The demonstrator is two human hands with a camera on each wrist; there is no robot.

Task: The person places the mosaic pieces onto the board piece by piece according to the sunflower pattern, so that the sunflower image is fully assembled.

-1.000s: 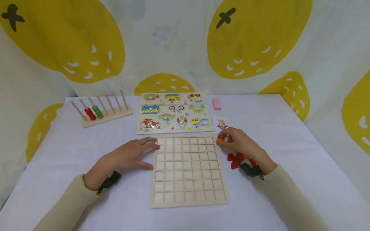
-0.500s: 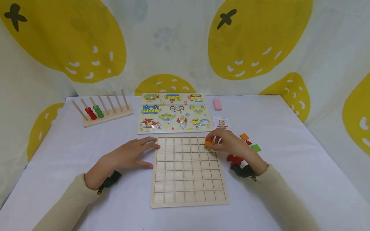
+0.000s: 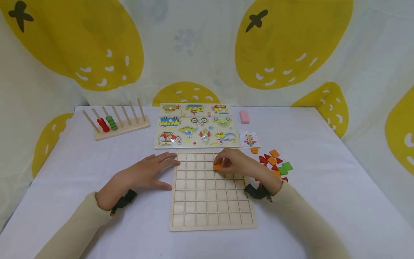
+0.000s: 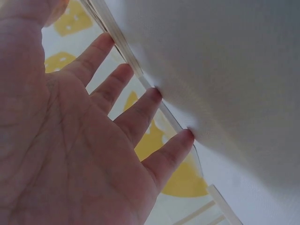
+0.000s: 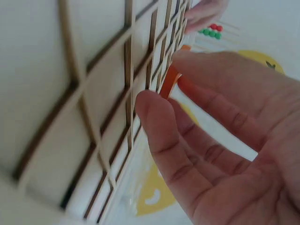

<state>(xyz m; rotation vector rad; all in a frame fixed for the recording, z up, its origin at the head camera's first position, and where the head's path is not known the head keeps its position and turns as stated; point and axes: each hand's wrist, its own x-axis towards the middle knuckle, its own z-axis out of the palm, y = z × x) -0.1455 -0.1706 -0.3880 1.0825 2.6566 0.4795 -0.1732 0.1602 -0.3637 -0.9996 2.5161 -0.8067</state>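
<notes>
A square wooden grid board (image 3: pixel 213 227) lies flat on the white table. Between thumb and fingertips, my right hand (image 3: pixel 235 160) pinches an orange square tile (image 3: pixel 217 166) over the board's upper rows. In the right wrist view that orange tile (image 5: pixel 170 80) stands edge-on, close against the grid ribs. My left hand (image 3: pixel 145 173) rests at the board's left side, its fingers spread and fingertips at the edge. The left wrist view shows the fingers (image 4: pixel 157 157) of that hand lying straight along the board's rim. Right of the board lie loose red, orange and green tiles (image 3: pixel 283 170).
Behind the board lies a vehicle picture puzzle (image 3: pixel 197 133). A small pattern card (image 3: pixel 244 143) and a pink block (image 3: pixel 244 117) are to its right. At the back left stands a peg rack (image 3: pixel 126 129) with red and green beads.
My right hand has carried the orange tile leftward from beside the board to over its upper rows, uncovering the loose tiles. The left hand has kept its place.
</notes>
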